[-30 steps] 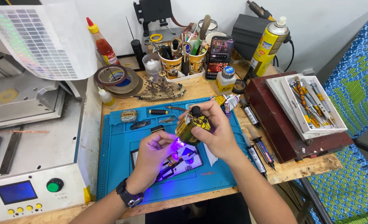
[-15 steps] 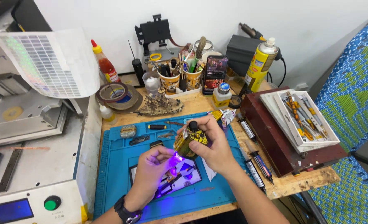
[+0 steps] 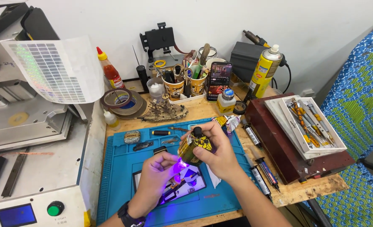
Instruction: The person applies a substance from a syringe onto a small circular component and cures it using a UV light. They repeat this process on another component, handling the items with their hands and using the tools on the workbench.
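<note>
While the right hand (image 3: 220,153) grips a small yellow-and-black lamp (image 3: 191,149) by its stubby body, likely light and rigid, the left hand's (image 3: 155,178) fingers pinch narrowly under its violet glow, mid-mat (image 3: 119,185).

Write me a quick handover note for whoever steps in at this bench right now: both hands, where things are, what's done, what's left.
Right hand: grips a small yellow lamp, tilted down, purple light on.
Left hand: fingertips in the glow, touching the phone.
Phone lies flat on the blue mat; tweezers sit near the mat's top edge, syringes on the wood to the right.
Done: light is on the spot.
Left: probably finish curing; how far along, I cannot tell.
</note>
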